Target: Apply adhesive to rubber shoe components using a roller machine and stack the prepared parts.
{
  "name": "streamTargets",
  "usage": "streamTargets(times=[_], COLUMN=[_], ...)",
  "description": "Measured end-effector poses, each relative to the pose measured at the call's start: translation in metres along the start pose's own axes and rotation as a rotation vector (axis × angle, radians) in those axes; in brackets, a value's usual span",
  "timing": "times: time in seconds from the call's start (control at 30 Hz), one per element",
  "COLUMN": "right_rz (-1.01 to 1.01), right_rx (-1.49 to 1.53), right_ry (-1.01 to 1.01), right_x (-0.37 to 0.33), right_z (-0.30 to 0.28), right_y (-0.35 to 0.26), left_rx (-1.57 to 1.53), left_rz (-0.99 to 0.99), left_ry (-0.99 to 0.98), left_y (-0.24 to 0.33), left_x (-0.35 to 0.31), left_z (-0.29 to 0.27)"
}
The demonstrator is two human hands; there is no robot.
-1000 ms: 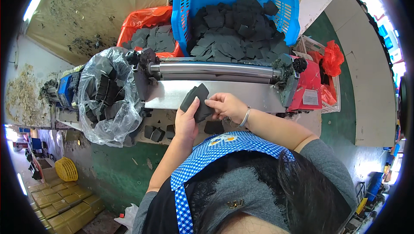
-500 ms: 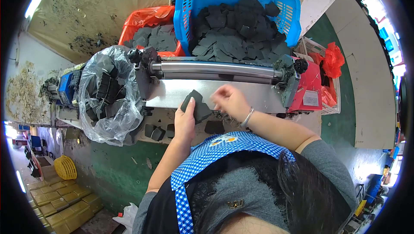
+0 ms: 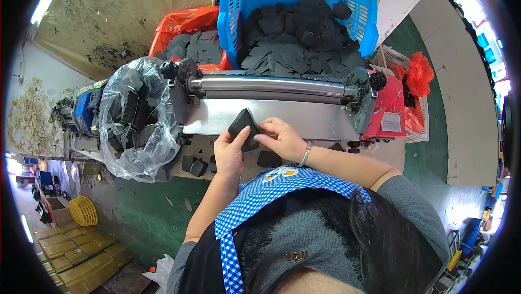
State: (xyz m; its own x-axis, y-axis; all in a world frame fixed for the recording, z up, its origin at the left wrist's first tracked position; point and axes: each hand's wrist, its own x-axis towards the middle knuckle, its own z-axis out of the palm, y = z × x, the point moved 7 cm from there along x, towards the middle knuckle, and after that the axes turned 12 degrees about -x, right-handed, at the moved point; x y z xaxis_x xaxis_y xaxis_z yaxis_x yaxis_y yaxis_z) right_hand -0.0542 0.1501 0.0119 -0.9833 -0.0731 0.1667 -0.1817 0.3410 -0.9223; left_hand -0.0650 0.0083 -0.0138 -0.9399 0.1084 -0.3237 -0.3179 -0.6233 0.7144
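My left hand [image 3: 229, 152] is closed round a small stack of black foam pieces [image 3: 242, 123], thumb lying on top. On the stack's right edge, my right hand [image 3: 282, 141] pinches with thumb and fingers; whether it has a single piece or several is hidden. Both hands are at the front edge of a machine's bare steel plate [image 3: 315, 120]. Behind the plate runs a shiny metal roller [image 3: 271, 84]. Several dark foam pieces [image 3: 269, 159] lie on the ledge below the plate, close to my wrists.
A blue basket [image 3: 370, 20] heaped with black pieces stands behind the roller. To its left is a red bag [image 3: 163, 25] of similar pieces. A clear plastic bag [image 3: 116, 158] of black bundles sits left of the plate. The machine's red end housing [image 3: 388, 117] is at the right.
My right hand has moved left and down onto the stack, from hovering just beside it. The stack is now tilted more upright and lined up between both hands.
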Motion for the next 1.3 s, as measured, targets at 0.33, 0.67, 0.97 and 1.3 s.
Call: streamTargets(times=[0.33, 0.67, 0.97, 1.3], right_rz=[0.775, 0.895, 0.372, 0.245], right_rx=[0.320, 0.421, 0.047, 0.102], right_ry=[0.060, -0.084, -0.226, -0.194], right_x=[0.010, 0.001, 0.004, 0.003], right_z=[-0.027, -0.021, 0.001, 0.011], right_y=[0.074, 0.068, 0.016, 0.035], left_rx=[0.447, 0.497, 0.353, 0.389], left_rz=[0.324, 0.391, 0.104, -0.024], left_ry=[0.056, 0.049, -0.028, -0.060], left_y=[0.019, 0.033, 0.008, 0.010], left_x=[0.002, 0.002, -0.001, 0.001], left_z=[-0.008, -0.002, 0.014, 0.001])
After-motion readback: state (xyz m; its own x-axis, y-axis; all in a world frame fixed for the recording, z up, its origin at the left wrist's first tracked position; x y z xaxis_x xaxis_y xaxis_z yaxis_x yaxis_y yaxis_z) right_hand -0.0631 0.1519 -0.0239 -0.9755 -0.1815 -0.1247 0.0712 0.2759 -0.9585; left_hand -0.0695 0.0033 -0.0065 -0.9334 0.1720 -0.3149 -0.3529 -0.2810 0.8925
